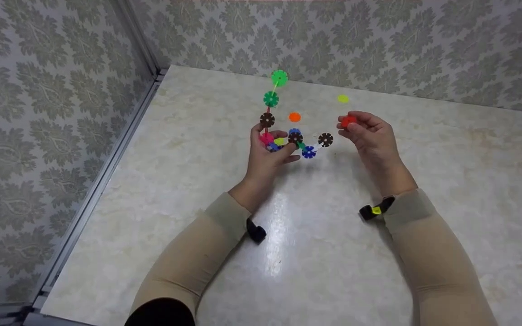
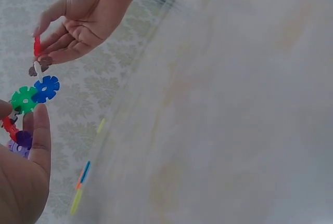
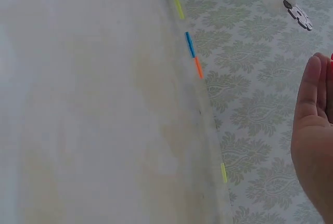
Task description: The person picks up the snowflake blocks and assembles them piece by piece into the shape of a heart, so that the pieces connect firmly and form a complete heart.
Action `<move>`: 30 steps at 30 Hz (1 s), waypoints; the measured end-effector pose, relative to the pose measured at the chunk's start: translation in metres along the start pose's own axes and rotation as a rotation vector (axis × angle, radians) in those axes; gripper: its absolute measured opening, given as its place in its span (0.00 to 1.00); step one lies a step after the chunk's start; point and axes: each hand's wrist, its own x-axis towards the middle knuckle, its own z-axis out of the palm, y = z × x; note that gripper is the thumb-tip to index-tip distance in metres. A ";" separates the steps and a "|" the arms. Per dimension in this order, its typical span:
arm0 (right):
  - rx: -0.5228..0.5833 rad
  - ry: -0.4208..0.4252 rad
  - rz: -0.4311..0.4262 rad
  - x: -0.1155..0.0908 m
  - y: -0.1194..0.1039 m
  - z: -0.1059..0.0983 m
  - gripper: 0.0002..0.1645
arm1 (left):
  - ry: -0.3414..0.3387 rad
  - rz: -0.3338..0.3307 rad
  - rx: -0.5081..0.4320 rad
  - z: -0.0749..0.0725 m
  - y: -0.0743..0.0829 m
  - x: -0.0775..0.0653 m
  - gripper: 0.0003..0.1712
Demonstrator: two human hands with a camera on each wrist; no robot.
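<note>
So, R hand (image 1: 373,141): 1 red disc (image 1: 347,121); L hand (image 1: 263,164): 1 chain (image 1: 271,99).

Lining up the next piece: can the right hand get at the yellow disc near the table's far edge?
Probably yes: the yellow disc lies beyond the right hand, with nothing visible between them, though that hand holds a red piece it may need to release first.
</note>
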 end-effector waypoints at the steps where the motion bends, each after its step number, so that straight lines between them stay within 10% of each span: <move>1: -0.046 0.004 -0.004 0.000 0.000 0.001 0.15 | 0.000 -0.001 0.005 0.000 0.000 0.000 0.51; 9: -0.378 -0.020 0.067 -0.004 0.001 0.009 0.22 | -0.003 -0.025 0.029 0.001 0.000 0.000 0.51; 30: -0.445 -0.095 0.112 -0.005 0.003 0.011 0.27 | -0.013 -0.009 0.037 0.002 -0.002 -0.001 0.50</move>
